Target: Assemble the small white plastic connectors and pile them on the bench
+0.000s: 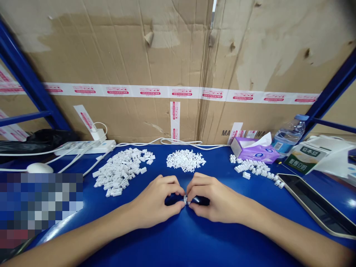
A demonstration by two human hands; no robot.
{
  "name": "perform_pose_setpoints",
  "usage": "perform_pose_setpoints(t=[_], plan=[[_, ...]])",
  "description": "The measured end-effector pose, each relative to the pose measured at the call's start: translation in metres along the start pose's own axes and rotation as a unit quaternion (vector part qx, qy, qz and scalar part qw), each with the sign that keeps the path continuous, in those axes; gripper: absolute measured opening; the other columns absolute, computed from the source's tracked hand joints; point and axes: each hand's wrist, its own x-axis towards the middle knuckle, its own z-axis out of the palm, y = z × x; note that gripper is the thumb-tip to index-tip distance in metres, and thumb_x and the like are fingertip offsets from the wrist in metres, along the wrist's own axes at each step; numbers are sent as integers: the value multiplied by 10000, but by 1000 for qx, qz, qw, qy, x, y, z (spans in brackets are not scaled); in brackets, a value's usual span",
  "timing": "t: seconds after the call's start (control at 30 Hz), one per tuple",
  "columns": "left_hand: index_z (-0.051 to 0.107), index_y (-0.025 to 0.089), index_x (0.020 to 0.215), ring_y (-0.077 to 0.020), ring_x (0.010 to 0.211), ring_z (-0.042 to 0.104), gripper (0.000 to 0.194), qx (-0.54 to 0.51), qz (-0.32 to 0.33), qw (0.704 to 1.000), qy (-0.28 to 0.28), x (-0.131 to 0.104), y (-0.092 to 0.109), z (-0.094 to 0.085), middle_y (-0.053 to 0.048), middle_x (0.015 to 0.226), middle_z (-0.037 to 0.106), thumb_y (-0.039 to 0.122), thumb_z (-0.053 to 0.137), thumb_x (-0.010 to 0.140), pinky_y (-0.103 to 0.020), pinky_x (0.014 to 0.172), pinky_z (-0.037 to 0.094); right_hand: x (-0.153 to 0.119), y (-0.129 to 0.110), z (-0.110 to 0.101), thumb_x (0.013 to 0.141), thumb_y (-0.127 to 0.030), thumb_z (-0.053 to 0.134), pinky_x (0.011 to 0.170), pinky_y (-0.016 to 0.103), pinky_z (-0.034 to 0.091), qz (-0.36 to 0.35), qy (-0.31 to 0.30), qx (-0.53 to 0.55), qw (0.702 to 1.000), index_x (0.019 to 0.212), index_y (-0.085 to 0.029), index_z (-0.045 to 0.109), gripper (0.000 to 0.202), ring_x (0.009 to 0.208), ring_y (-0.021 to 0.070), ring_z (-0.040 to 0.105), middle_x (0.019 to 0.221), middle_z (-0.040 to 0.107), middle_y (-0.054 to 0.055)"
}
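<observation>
My left hand (pixel 164 202) and my right hand (pixel 210 198) meet at the middle of the blue table (pixel 178 244). Between the thumb and fingers of my left hand is a small white plastic connector housing (pixel 185 199), held just above the tabletop. My right hand is pinched close against it, on a tiny white part (pixel 188 202) mostly covered by the fingertips. Beyond my left hand lies a pile of larger white plastic pieces (pixel 122 168). Straight ahead is a heap of much smaller white pieces (pixel 185 160). Several joined-looking white pieces (pixel 254 167) are scattered at the right.
A smartphone (pixel 319 204) lies right of my arm. Behind it are a purple tissue box (pixel 251 148), a water bottle (pixel 289 135) and a carton (pixel 304 157). A power strip (pixel 86 147) with white cables stands at the back left. Cardboard (pixel 133 122) walls the rear edge.
</observation>
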Motion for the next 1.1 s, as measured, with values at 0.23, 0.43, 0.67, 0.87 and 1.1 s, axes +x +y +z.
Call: perform_pose_setpoints(t=[0.23,0.43,0.67,0.87,1.1], plan=[[737,245,939,-149,770,605,90,8,-1,1000,-4,0,0,-1,27,937,659,224,673,880,-361,806,361,1,1,2,767,-6,676,768,311,507,-20,25,37,999,791,-176,696,173,837,171,617,845,730,33],[737,242,959,-145,746,602,102,8,5,1000,1,1,-1,0,21,927,659,233,674,879,-357,801,371,1,3,4,770,-27,663,743,314,504,-16,41,51,998,802,-190,678,167,809,167,615,837,725,21],[733,231,940,-157,763,601,92,16,3,1000,-4,1,-1,0,13,925,658,227,667,877,-357,789,370,1,1,1,752,-23,661,774,328,523,-16,29,54,998,748,-191,672,168,883,188,643,866,738,42],[734,232,949,-153,757,596,100,14,2,1000,-1,-1,0,-1,13,935,662,221,668,874,-356,787,368,0,5,0,748,-5,691,793,332,520,-1,40,77,996,778,-187,715,186,863,175,651,877,757,31],[742,232,960,-161,764,606,104,16,8,1000,3,-1,-1,0,3,936,669,249,663,895,-363,788,374,2,9,-2,792,-80,763,830,346,517,65,52,181,980,795,-198,763,118,884,171,683,929,787,34]])
